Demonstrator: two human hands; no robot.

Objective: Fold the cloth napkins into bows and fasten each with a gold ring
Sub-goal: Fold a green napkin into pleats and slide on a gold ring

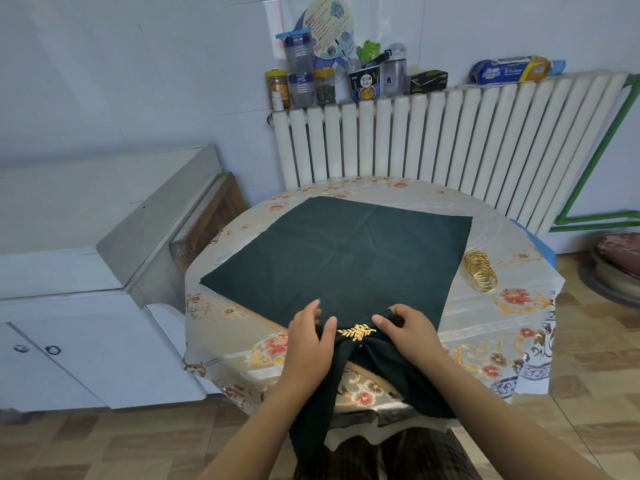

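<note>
A dark green napkin [346, 251] lies spread flat on the round table [512, 306]. At the table's near edge a second dark napkin [367, 358] is gathered through a gold leaf-shaped ring [356, 331], its tails hanging over the edge. My left hand [308, 344] grips the gathered cloth just left of the ring. My right hand [405, 327] pinches the cloth just right of it. A pile of several plain gold rings [480, 275] rests on the table to the right of the flat napkin.
A flowered tablecloth covers the table. Behind it stands a white radiator [450, 140] with jars, bottles and packets on top. White cabinets [86, 271] are at the left. A cushion [620, 254] sits on the floor at the right.
</note>
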